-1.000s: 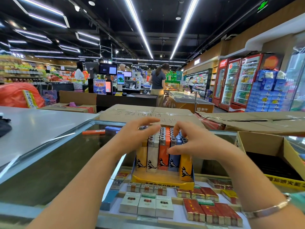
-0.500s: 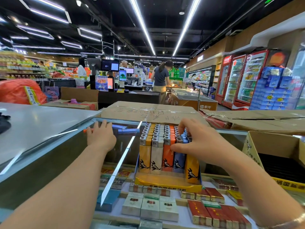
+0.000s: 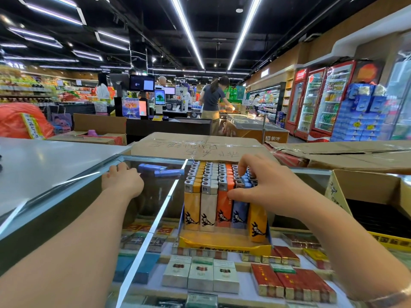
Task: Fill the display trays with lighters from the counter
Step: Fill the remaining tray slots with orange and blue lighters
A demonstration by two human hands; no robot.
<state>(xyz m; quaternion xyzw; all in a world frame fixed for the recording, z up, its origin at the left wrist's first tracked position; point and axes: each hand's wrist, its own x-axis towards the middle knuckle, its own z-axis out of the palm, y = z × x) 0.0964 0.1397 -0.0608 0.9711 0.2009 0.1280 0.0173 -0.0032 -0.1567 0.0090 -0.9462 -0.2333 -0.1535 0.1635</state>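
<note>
A yellow display tray [image 3: 224, 243] stands on the glass counter [image 3: 155, 210], packed with upright rows of yellow, white, orange and blue lighters [image 3: 209, 196]. My right hand [image 3: 264, 192] is on the tray's right side. Its fingers curl over the tops of the blue row and its thumb presses the front lighter. One yellow lighter [image 3: 258, 225] stands lower at the tray's front right corner. My left hand [image 3: 122, 182] reaches to the counter's far left edge, fingers curled down over an orange lighter that it hides. Two blue lighters [image 3: 161, 170] lie loose on the glass just right of that hand.
An open cardboard box [image 3: 364, 190] with dark contents sits on the counter at right. Flat cartons [image 3: 200, 145] lie behind the counter. A white countertop [image 3: 44, 163] adjoins on the left. Cigarette packs [image 3: 200, 274] show under the glass. People stand at the checkout [image 3: 213, 101] beyond.
My left hand left the tray's lighters and moved far left, onto the orange lighter on the glass. My right hand stayed on the tray's right rows, sliding slightly lower.
</note>
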